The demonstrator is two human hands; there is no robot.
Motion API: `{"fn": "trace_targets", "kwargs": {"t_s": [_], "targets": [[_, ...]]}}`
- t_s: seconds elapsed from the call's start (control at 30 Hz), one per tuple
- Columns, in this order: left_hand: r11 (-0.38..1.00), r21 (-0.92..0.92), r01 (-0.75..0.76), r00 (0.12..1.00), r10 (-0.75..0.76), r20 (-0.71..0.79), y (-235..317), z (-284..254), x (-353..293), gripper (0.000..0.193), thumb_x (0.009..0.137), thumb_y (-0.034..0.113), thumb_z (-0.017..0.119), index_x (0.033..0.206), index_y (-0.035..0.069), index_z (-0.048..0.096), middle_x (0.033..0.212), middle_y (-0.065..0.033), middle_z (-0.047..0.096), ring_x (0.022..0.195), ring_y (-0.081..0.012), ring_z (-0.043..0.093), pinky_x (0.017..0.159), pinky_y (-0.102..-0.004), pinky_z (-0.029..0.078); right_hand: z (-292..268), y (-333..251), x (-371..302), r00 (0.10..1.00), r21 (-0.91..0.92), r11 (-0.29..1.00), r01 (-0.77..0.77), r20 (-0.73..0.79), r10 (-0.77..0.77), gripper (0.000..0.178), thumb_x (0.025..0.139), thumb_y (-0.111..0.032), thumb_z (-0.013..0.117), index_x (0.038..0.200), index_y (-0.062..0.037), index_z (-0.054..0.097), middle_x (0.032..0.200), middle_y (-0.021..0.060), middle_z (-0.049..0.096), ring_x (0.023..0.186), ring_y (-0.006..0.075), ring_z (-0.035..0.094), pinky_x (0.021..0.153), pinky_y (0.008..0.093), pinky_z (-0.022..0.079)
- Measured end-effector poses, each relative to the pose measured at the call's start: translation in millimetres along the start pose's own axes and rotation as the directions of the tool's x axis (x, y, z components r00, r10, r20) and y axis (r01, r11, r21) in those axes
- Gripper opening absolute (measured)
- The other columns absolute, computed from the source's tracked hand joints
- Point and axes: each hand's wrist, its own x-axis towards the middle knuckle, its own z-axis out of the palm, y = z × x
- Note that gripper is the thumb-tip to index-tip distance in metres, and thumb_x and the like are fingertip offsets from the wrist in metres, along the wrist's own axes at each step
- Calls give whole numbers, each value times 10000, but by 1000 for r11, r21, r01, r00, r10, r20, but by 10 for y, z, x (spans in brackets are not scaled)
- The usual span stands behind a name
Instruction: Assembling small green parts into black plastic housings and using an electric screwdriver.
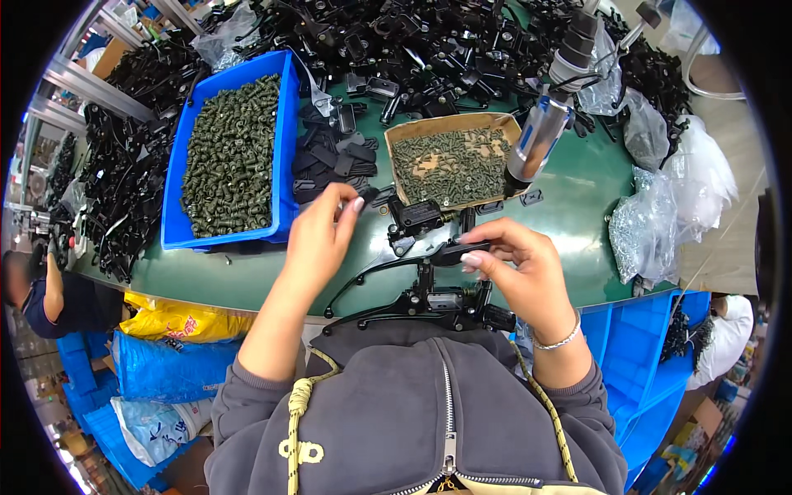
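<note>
My left hand [324,235] is closed in a pinch beside the pile of flat black pieces [330,161], with a small dark flat piece [371,195] at its fingertips. My right hand [524,268] pinches a small elongated black piece [459,252] between thumb and fingers, above the lever assemblies. Under and in front of it lie black brake lever assemblies [425,299], their long levers pointing left, close to my body. A black reservoir part [415,216] rests on the table just beyond them.
A blue bin [286,157] of dark green springy-looking parts stands at left. Behind my hands sits a cardboard tray [458,206] of small screws. An electric screwdriver [540,136] hangs at its right. Black assemblies [429,49] heap the far side; plastic bags [648,223] lie right.
</note>
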Motion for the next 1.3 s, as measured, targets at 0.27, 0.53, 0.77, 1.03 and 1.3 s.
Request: {"fn": "trace_targets", "kwargs": {"t_s": [0.27, 0.53, 0.77, 1.03, 1.3], "targets": [[414, -770, 486, 850, -19, 527, 512, -204, -309, 135, 994, 114, 594, 1075, 6, 609, 900, -57, 684, 745, -116, 657, 614, -258, 523, 235, -21, 97, 998, 205, 979, -2, 61, -11, 233, 895, 57, 637, 1123, 57, 684, 1123, 93, 569, 811, 123, 647, 689, 245, 564], [126, -780, 613, 765, 151, 625, 390, -81, -407, 243, 987, 161, 613, 1136, -31, 624, 927, -107, 685, 791, -188, 689, 641, -294, 576, 252, 54, -29, 993, 274, 959, -64, 115, 34, 216, 901, 45, 650, 1112, 30, 693, 1072, 48, 572, 764, 99, 641, 688, 223, 559], [137, -789, 598, 790, 66, 610, 501, 19, -467, 251, 949, 147, 670, 1128, -26, 634, 972, -115, 695, 828, -195, 694, 673, -294, 576, 211, 55, -73, 999, -30, 999, -39, 29, 40, 150, 849, 27, 716, 998, 37, 698, 938, 33, 597, 701, 76, 612, 610, 209, 509], [844, -535, 44, 953, 125, 275, 618, -63, -552, 360, 805, 125, 789, 1138, 64, 666, 979, -78, 679, 793, -163, 665, 666, -283, 528, 123, 207, -150, 986, -187, 972, -145, 53, 158, 160, 789, -4, 780, 935, 5, 714, 830, 6, 580, 654, 57, 554, 578, 227, 450], [888, -422, -182, 943, 280, 181, 458, 265, -788, 484, 704, 108, 839, 1161, 119, 681, 1027, -54, 623, 724, -178, 614, 628, -284, 515, 185, 217, -215, 999, -395, 919, 7, 52, 15, 127, 792, -47, 793, 889, -28, 715, 800, 28, 566, 655, 118, 559, 585, 281, 444]]}}
